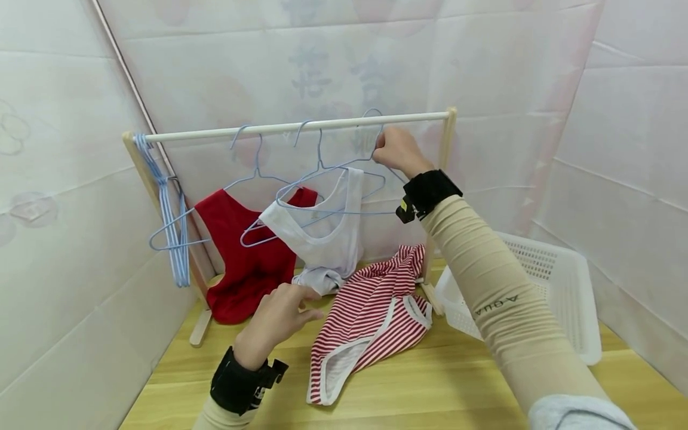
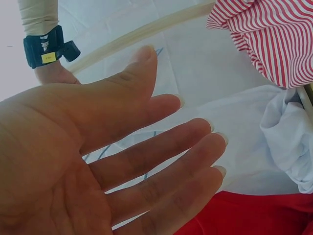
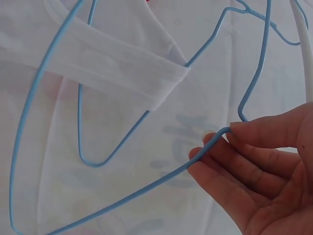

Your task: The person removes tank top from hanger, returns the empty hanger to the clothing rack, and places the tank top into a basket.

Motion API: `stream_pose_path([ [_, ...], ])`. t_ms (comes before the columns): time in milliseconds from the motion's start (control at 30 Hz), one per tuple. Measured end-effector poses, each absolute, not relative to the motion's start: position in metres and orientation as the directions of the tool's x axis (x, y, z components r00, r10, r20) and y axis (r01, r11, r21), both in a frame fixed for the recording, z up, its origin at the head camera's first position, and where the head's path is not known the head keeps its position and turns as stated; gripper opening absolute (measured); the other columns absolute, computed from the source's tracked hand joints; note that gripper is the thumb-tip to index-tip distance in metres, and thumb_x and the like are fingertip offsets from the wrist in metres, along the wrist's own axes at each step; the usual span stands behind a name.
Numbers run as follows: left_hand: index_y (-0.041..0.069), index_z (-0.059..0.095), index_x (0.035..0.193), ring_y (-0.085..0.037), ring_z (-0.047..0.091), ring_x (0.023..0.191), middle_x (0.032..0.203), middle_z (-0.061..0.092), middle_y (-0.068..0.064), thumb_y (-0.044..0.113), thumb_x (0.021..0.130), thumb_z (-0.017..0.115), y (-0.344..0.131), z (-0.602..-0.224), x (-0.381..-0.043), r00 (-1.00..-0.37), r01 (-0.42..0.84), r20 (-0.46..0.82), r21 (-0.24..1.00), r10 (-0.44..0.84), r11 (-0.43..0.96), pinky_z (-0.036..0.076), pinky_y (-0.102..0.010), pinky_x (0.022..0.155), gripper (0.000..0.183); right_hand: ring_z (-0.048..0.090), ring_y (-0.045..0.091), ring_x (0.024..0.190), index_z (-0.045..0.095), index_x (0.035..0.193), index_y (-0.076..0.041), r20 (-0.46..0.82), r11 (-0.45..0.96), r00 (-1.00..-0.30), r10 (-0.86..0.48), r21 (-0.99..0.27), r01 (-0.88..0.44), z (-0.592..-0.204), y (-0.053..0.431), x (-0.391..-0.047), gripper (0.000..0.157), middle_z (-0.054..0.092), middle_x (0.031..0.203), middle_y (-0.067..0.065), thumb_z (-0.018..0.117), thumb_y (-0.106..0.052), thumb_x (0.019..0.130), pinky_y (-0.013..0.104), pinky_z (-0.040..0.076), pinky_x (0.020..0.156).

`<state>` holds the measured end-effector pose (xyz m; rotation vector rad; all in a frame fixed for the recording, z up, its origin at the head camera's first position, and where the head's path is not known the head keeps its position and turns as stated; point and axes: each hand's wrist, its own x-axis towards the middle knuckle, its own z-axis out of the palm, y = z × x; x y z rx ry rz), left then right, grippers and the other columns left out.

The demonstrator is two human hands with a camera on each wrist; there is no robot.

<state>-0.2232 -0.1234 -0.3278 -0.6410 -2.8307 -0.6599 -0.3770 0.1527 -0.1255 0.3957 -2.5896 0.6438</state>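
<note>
At the right part of the rail, my right hand (image 1: 400,150) pinches a bare blue wire hanger (image 3: 122,199) by its bent shoulder, just below the neck. This hanger's hook lies at the white rail (image 1: 215,132). Low in front of the clothes, my left hand (image 1: 279,313) hovers with loosely spread fingers and holds nothing; its palm shows in the left wrist view. A white tank top (image 1: 344,245) hangs on another blue hanger, partly behind the held one. Left of it hangs a red tank top (image 1: 242,257). Below lies a red-and-white striped garment (image 1: 371,322) on the table.
Several blue hangers (image 1: 174,230) hang bunched at the rail's left end. Wooden posts (image 1: 447,140) bear the rail. A white perforated basket (image 1: 588,298) stands behind my right forearm. Pale cloth surrounds the wooden table (image 1: 430,388).
</note>
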Motion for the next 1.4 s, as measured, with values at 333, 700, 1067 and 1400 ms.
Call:
stream_pose_path([
  [333, 0.016, 0.082, 0.109, -0.017, 0.069, 0.084, 0.098, 0.079, 0.001, 0.026, 0.082, 0.087, -0.124, -0.326, -0.219, -0.902, 0.428, 0.236, 0.375, 0.362, 0.822, 0.056, -0.031, 0.067, 0.029, 0.047, 0.017, 0.065, 0.067, 0.067, -0.003, 0.603, 0.848, -0.792, -0.094, -0.367, -0.381, -0.118, 0.15, -0.376, 0.016, 0.052, 0.058, -0.004, 0.055, -0.002, 0.077, 0.025, 0.034, 0.056],
  [700, 0.016, 0.081, 0.111, -0.024, 0.073, 0.093, 0.106, 0.079, 0.0, 0.023, 0.083, 0.086, -0.122, -0.327, -0.221, -0.893, 0.446, 0.237, 0.37, 0.381, 0.815, 0.059, -0.039, 0.071, 0.028, 0.052, 0.016, 0.065, 0.075, 0.075, 0.003, 0.651, 0.85, -0.739, -0.173, -0.281, -0.446, -0.128, 0.16, -0.362, 0.02, 0.068, 0.068, 0.008, 0.057, -0.004, 0.08, 0.025, 0.039, 0.062],
  [1067, 0.018, 0.081, 0.11, -0.025, 0.074, 0.095, 0.11, 0.079, 0.002, 0.022, 0.084, 0.086, -0.12, -0.333, -0.221, -0.898, 0.44, 0.207, 0.39, 0.389, 0.809, 0.059, -0.043, 0.073, 0.027, 0.067, 0.032, 0.083, 0.075, 0.081, 0.004, 0.634, 0.841, -0.75, -0.185, -0.293, -0.456, -0.146, 0.164, -0.354, 0.021, 0.075, 0.084, 0.018, 0.057, -0.006, 0.084, 0.032, 0.045, 0.073],
  [1400, 0.017, 0.081, 0.112, -0.026, 0.074, 0.095, 0.111, 0.079, 0.0, 0.022, 0.084, 0.086, -0.121, -0.335, -0.222, -0.903, 0.429, 0.181, 0.388, 0.389, 0.816, 0.059, -0.041, 0.072, 0.028, 0.067, 0.039, 0.107, 0.071, 0.113, 0.009, 0.596, 0.852, -0.795, -0.109, -0.356, -0.383, -0.158, 0.16, -0.344, 0.031, 0.073, 0.113, 0.026, 0.056, -0.012, 0.097, 0.05, 0.053, 0.097],
])
